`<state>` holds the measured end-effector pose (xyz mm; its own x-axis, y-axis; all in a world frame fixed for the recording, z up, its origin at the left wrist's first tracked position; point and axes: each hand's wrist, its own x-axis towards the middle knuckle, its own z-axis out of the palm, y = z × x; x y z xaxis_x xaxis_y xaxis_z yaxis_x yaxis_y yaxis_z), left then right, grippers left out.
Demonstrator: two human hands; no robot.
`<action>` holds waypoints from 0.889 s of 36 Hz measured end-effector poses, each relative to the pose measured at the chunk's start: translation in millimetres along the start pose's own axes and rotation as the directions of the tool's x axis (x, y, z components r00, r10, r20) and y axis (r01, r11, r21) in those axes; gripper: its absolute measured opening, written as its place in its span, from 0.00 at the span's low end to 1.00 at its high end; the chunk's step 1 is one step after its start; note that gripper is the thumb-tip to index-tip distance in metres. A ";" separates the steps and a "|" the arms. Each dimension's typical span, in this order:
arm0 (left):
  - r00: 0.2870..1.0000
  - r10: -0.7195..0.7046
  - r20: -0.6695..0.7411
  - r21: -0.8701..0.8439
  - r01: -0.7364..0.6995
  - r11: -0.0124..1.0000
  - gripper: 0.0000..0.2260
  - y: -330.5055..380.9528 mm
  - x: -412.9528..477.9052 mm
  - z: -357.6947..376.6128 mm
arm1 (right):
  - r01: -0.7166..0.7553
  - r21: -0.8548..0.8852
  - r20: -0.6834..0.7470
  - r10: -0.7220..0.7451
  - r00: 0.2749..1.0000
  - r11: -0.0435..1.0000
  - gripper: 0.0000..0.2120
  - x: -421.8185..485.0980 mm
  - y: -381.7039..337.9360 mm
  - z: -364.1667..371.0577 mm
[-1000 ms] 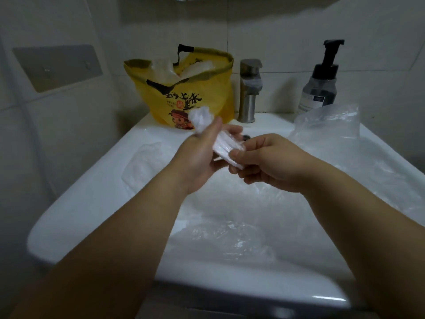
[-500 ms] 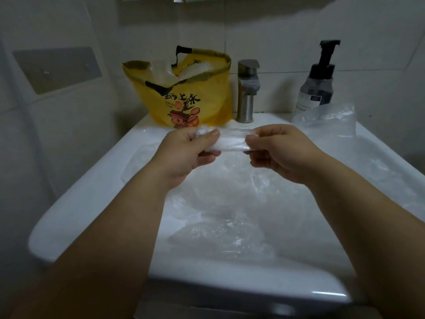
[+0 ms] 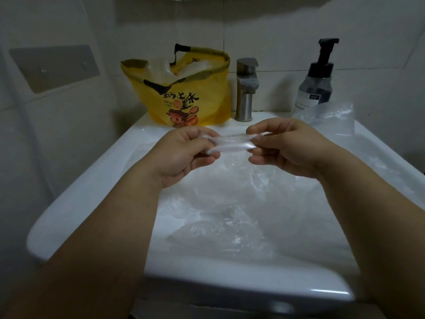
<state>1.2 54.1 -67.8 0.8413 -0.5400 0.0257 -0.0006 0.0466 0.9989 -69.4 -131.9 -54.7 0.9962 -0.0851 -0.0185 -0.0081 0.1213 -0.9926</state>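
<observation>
A small folded clear plastic bag (image 3: 232,143) is stretched level between my two hands above the white sink (image 3: 96,187). My left hand (image 3: 181,155) pinches its left end with thumb and curled fingers. My right hand (image 3: 285,146) pinches its right end the same way. Both hands hover over the basin, a little in front of the faucet (image 3: 245,88).
Several crumpled clear plastic bags (image 3: 230,229) lie in the basin, and one more (image 3: 331,116) on the right rim. A yellow printed bag (image 3: 186,88) holding more plastic stands at the back left. A pump bottle (image 3: 317,77) stands at the back right. Tiled walls close in on the left and behind.
The bag was held tilted with the hands close together. It has turned level, and my hands have drawn apart, stretching it flat between them.
</observation>
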 end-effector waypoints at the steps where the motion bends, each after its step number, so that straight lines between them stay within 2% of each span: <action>1: 1.000 -0.002 0.005 -0.011 0.002 1.000 0.09 0.6 -0.5 0.3 | 0.008 0.012 -0.006 -0.008 1.000 1.000 0.10 -0.1 -0.4 0.4; 6: 0.994 -0.075 0.082 -0.038 0.079 0.996 0.08 3.2 -4.8 1.6 | 0.054 0.066 -0.029 -0.052 0.998 0.996 0.13 -0.9 -2.7 -0.1; 10: 0.996 -0.050 0.072 -0.049 0.054 0.997 0.09 4.7 -5.8 1.5 | 0.096 0.030 0.002 -0.097 0.995 0.995 0.06 -1.1 -1.7 0.8; 14: 0.999 0.007 0.034 -0.091 -0.004 0.996 0.16 5.7 -5.6 -1.0 | 0.132 -0.105 -0.027 -0.136 0.990 0.986 0.02 -0.9 0.0 2.4; 16: 1.000 0.018 0.026 -0.124 -0.015 0.992 0.15 5.9 -5.5 -0.7 | 0.129 -0.107 -0.034 -0.133 0.991 0.986 0.01 -0.8 0.1 2.7; 19: 0.998 0.057 -0.041 -0.016 -0.058 0.998 0.04 3.0 -3.3 2.0 | 0.113 -0.133 -0.043 -0.120 0.992 0.985 0.04 -0.1 1.0 2.8; 21: 0.994 0.084 -0.070 0.079 -0.079 0.994 0.03 -0.4 -1.1 2.9 | 0.087 -0.161 -0.045 -0.096 0.994 0.983 0.08 0.9 1.8 1.8; 24: 0.987 0.122 -0.102 0.117 -0.110 0.987 0.05 -3.4 1.0 2.4 | 0.012 -0.164 -0.019 -0.016 1.000 0.986 0.08 0.8 0.1 0.0; 27: 0.983 0.146 -0.115 0.116 -0.132 0.984 0.07 -5.0 2.1 2.7 | -0.074 -0.214 -0.003 0.076 0.997 0.974 0.09 0.0 0.7 0.6; 29: 0.982 0.150 -0.117 0.083 -0.141 0.987 0.07 -4.4 2.3 3.9 | -0.104 -0.255 0.016 0.111 0.994 0.961 0.05 -1.7 0.7 2.6; 32: 0.978 0.143 -0.151 -0.065 -0.154 0.986 0.08 0.8 2.5 7.0 | -0.071 -0.308 0.025 0.083 0.996 0.949 0.06 -3.0 0.0 3.4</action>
<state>-0.4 46.9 -66.7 0.9043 -0.3950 0.1619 -0.0949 0.1837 0.9784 -72.1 -128.3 -54.2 0.9940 -0.0496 -0.0979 -0.1054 -0.1835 -0.9773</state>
